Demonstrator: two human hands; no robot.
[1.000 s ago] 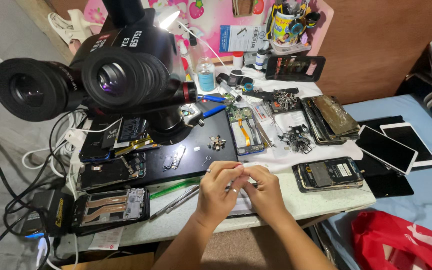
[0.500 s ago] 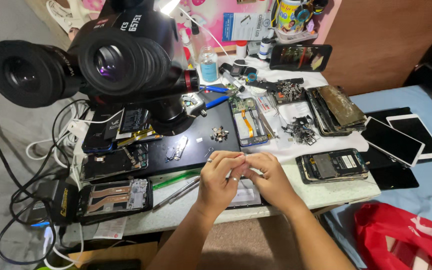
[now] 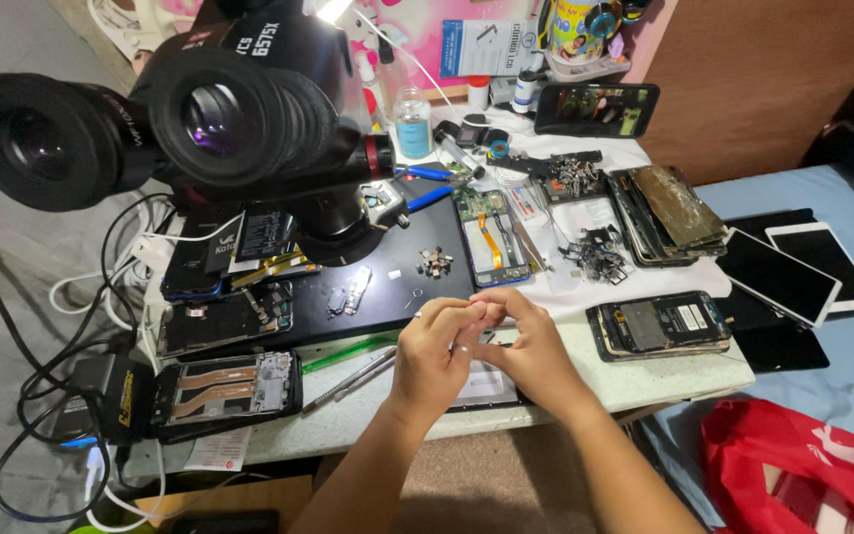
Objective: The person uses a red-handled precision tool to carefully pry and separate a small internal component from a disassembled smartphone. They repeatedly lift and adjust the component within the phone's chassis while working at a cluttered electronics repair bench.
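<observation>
Grip: left hand [image 3: 434,358] and right hand [image 3: 529,348] meet fingertip to fingertip, pinched narrow around something too small to identify, above a flat pale rectangular phone panel [image 3: 486,386] lying at the near edge of the white desk [image 3: 644,381]. Black work mat [image 3: 387,292] just behind the hands, carrying a cluster of small metal parts [image 3: 434,261]. Opened black phone with exposed back [image 3: 660,325] near the right edge. Opened phone frame with copper-coloured strips [image 3: 227,387] at the near left corner. Large black stereo microscope [image 3: 210,109] over the left side
</observation>
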